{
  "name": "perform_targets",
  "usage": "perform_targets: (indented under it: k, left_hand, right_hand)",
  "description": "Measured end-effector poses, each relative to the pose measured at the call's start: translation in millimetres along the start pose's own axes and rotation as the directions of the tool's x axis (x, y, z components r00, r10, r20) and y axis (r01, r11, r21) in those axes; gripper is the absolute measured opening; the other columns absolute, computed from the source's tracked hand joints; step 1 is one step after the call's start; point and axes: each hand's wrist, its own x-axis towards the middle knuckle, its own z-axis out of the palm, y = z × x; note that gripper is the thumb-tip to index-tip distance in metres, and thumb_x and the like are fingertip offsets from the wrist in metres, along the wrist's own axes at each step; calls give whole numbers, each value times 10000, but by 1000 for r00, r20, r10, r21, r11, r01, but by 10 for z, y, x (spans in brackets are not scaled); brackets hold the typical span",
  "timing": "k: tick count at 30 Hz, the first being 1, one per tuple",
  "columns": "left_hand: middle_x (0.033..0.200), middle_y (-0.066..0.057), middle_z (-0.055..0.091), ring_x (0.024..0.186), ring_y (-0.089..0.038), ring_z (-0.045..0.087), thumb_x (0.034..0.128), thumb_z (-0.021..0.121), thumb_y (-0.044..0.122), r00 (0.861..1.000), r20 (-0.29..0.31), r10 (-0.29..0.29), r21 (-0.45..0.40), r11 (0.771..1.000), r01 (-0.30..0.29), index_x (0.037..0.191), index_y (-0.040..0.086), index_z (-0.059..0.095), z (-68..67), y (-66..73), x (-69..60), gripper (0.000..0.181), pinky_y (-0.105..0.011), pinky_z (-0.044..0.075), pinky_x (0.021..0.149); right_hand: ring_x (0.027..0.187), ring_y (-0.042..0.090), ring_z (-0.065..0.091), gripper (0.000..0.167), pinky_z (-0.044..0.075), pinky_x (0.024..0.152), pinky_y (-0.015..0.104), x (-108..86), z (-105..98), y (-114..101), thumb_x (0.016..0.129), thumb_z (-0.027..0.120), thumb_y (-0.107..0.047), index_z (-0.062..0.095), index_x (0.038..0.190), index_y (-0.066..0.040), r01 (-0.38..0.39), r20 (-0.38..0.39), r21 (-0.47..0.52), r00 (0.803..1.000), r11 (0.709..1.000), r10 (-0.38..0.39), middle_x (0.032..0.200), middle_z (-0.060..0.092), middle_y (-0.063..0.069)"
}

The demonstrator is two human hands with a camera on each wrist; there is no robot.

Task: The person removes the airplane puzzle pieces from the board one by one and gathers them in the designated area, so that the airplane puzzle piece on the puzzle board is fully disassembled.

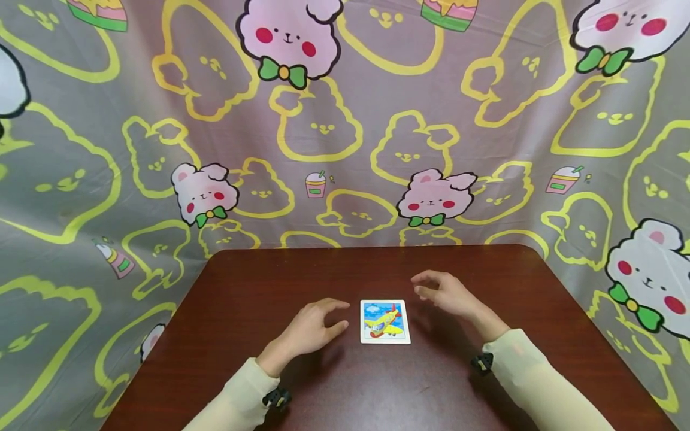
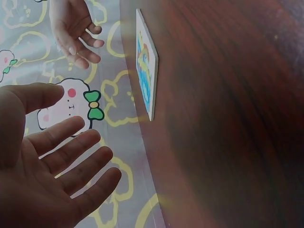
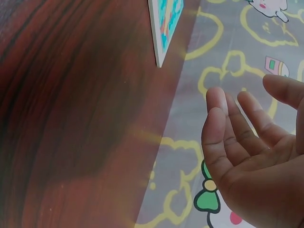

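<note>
The picture board (image 1: 385,321) lies flat on the brown table (image 1: 242,287), in the gap between the two hands. Start at the left. The left hand (image 1: 309,326) is just beside the board's left edge and does not touch it. Its fingers are spread, a little bent, with the thumb well out to the side. It has hold of nothing. The board is to the right of this hand. It shows a yellow plane in a blue sky, with a white rim all round. Next comes the right hand (image 1: 453,296), near the board's far right corner and apart from it. Its fingers bend softly, the thumb is away from them, and it has hold of nothing too. The board is to the left of this hand and a bit closer to the body. From this slant I cannot tell for sure which side of the board is longer, or which hand is nearer. Now count: one board, one table, two hands, two pale sleeves (image 1: 539,371), two black wrist gadgets (image 1: 277,397) and one bunny cloth (image 1: 350,173) behind.
</note>
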Motion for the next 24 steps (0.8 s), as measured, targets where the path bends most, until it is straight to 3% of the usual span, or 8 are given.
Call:
perform_targets:
  k: [15,21,24]
  left_hand:
    - [1274,-55,676,1177,-229,646,924,699,271,998,55,12,24,1000,-14,1275,107,659,135,38,3,389,-461,529,978]
    - [1260,-46,683,1159,-207,654,926,698,277,998,65,22,34,999,-24,1263,108,666,166,49,-2,379,-438,539,965]
    - [1242,-42,691,1147,-202,660,919,705,267,997,63,37,33,999,-39,1246,101,674,192,60,0,368,-424,543,961]
  right_hand:
    - [888,334,717,252,547,599,323,87,145,-18,979,625,-193,674,1199,-81,19,3,51,1000,999,-19,1094,721,218]
    - [884,334,716,256,567,643,420,110,206,-40,979,623,-186,671,1204,-73,3,14,82,1000,997,-4,1131,709,219]
    - [882,314,713,259,563,652,403,136,238,-33,979,628,-196,671,1206,-80,-10,19,82,1000,997,9,1138,708,198]
